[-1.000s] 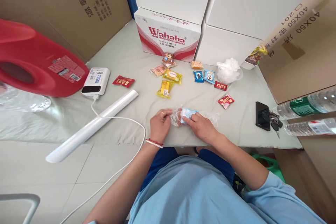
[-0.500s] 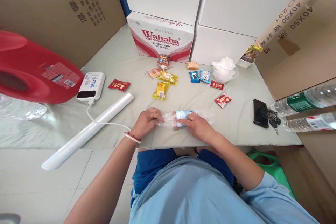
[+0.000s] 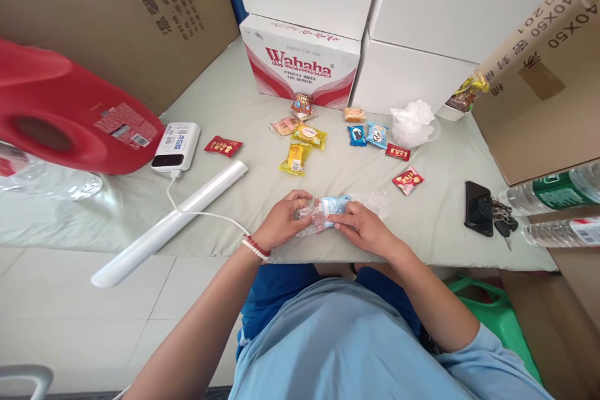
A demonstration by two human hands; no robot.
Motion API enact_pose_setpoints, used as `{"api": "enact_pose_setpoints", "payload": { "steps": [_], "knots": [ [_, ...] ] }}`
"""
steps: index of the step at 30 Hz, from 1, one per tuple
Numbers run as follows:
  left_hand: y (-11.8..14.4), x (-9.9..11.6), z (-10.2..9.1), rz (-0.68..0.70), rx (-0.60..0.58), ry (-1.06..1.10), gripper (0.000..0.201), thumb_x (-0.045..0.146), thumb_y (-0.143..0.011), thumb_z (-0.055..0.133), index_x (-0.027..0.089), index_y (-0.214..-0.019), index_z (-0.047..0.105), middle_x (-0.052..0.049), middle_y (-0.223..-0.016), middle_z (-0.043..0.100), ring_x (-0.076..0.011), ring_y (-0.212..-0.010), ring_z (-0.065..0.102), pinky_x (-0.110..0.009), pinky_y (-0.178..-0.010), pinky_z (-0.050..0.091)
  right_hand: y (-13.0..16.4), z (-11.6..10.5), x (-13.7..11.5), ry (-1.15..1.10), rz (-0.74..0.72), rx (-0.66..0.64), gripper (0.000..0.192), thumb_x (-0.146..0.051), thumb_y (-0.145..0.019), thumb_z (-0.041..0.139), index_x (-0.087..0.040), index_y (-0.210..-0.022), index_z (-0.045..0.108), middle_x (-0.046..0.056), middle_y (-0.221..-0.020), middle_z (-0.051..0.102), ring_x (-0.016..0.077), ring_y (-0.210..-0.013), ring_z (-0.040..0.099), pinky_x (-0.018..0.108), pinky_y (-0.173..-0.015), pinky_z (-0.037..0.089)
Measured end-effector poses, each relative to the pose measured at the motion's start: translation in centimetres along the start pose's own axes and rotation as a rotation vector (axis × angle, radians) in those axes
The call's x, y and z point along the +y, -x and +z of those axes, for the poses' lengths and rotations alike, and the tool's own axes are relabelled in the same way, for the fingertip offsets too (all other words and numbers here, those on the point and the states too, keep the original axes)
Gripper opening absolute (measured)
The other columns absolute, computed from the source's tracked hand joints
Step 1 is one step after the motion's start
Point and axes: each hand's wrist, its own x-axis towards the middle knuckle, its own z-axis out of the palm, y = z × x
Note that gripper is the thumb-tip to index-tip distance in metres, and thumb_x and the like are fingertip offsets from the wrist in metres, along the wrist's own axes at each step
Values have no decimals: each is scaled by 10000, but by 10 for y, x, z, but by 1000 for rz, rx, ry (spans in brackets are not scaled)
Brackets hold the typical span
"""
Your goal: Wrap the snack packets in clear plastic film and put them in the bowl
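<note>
**Both hands on a clear bag at the near table edge**

Near the front edge of the table (image 3: 225, 200), both hands met over a clear plastic bag (image 3: 315, 220) that held a light-blue packet (image 3: 335, 204) and something reddish that was too blurred to name. The left hand (image 3: 282, 224) gripped the bag's left end, its fingers curled and pressed together on the plastic. The right hand (image 3: 364, 228) pinched the bag at the blue packet between thumb and fingertips. The bag lay low between the two hands; whether it touched the cloth could not be told.

Farther back, loose snack packets lay scattered: a yellow packet (image 3: 294, 159), two small blue packets (image 3: 367, 135), and a red packet (image 3: 407, 180) to the right of the hands. A white roll of plastic film (image 3: 173, 222) stretched off the table's left side, beside a power bank (image 3: 177, 145) with a white cable. A large red jug (image 3: 70, 115) sat far left. At the far side stood a Wahaha carton (image 3: 300, 65). A black phone (image 3: 478, 215) and keys lay at the right, near two water bottles (image 3: 553, 197).
</note>
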Motion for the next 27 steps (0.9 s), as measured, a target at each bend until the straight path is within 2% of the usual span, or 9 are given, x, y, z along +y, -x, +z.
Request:
{"api": "enact_pose_setpoints", "payload": {
  "steps": [3, 6, 9, 11, 16, 19, 22, 25, 27],
  "knots": [
    [12, 14, -6, -188, -15, 246, 315, 499, -810, 705, 215, -763, 575, 9, -759, 678, -165, -700, 646, -288, -682, 509, -2, 5, 2, -24, 13, 14, 323, -288, -1060, 530, -289, -1308, 738, 42, -859, 532, 183, -826, 519, 300, -744, 439],
    [12, 29, 1, -306, 127, 396, 389, 463, -742, 774, 226, -684, 472, 73, -573, 539, -118, -537, 545, -247, -561, 428, -5, 9, 0, -8, 19, 27, 329, -278, -1062, 523, -288, -1309, 740, 41, -852, 524, 182, -821, 505, 293, -739, 426],
    [2, 42, 21, -283, 166, 395, 258, 399, -785, 725, 222, -746, 542, 52, -615, 597, -141, -580, 590, -268, -602, 475, -7, 12, -3, 45, 23, 29, 318, -271, -1055, 519, -282, -1269, 755, 46, -859, 524, 192, -831, 490, 301, -746, 421],
    [-5, 49, 36, -202, 164, 251, 137, 342, -866, 615, 216, -810, 617, 6, -710, 668, -177, -693, 650, -306, -692, 527, -6, 14, -5, 61, 26, 28, 303, -278, -1052, 510, -252, -1208, 768, 60, -889, 540, 205, -858, 493, 322, -775, 434],
    [-6, 61, 62, 74, 118, -245, 291, 151, -937, 415, 205, -888, 696, -72, -939, 681, -218, -941, 679, -384, -932, 541, 6, 3, -5, -115, 8, 14, 251, -272, -1011, 541, -193, -1125, 750, 86, -960, 579, 229, -939, 537, 372, -858, 488],
    [-3, 62, 68, 80, 28, -444, 281, 158, -976, 426, 196, -983, 705, -89, -1014, 682, -223, -932, 682, -350, -819, 549, 17, -15, 3, -405, 73, -10, 256, -305, -1018, 527, -215, -1116, 746, 71, -960, 628, 209, -932, 603, 359, -862, 520],
    [-5, 57, 70, 21, 11, -585, 299, 143, -983, 456, 229, -1091, 721, -79, -1082, 714, -218, -910, 693, -310, -650, 494, 25, -33, 17, -631, 276, 64, 329, -389, -1036, 492, -206, -1180, 725, 41, -858, 664, 192, -821, 647, 344, -807, 541],
    [-10, 54, 71, 17, 23, -617, 355, 122, -985, 460, 275, -1118, 751, -50, -1090, 751, -209, -899, 709, -307, -631, 468, 25, -39, 31, -382, 484, 312, 372, -459, -998, 553, -190, -1182, 732, 49, -828, 640, 210, -764, 611, 363, -764, 531],
    [-11, 54, 71, 7, 54, -613, 371, 141, -997, 453, 286, -1139, 763, -49, -1098, 766, -220, -935, 720, -319, -681, 491, 23, -35, 38, -71, 531, 409, 409, -463, -921, 669, -196, -1225, 729, 104, -986, 650, 271, -918, 601, 427, -852, 521]
  ]
}}
